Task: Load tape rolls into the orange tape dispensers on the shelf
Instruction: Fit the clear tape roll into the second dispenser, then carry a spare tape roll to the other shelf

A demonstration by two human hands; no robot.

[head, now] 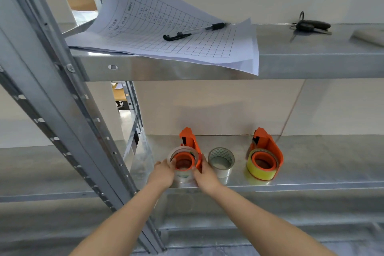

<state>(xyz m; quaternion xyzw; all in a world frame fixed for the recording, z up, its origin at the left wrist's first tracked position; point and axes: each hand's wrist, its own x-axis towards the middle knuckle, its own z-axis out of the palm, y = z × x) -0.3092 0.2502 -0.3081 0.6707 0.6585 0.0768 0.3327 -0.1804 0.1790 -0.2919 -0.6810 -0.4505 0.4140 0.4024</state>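
Two orange tape dispensers stand on the lower metal shelf. The left dispenser has a clear tape roll around its orange hub. My left hand grips the roll's left side, thumb on its rim. My right hand holds the roll's right side, against the dispenser body. The right dispenser carries a yellow tape roll on its hub. Between the dispensers a loose silver-grey tape roll lies flat on the shelf.
The upper shelf holds gridded paper sheets overhanging its front edge, a pen on them, a bunch of keys and a white object at far right. A slanted metal upright runs down the left.
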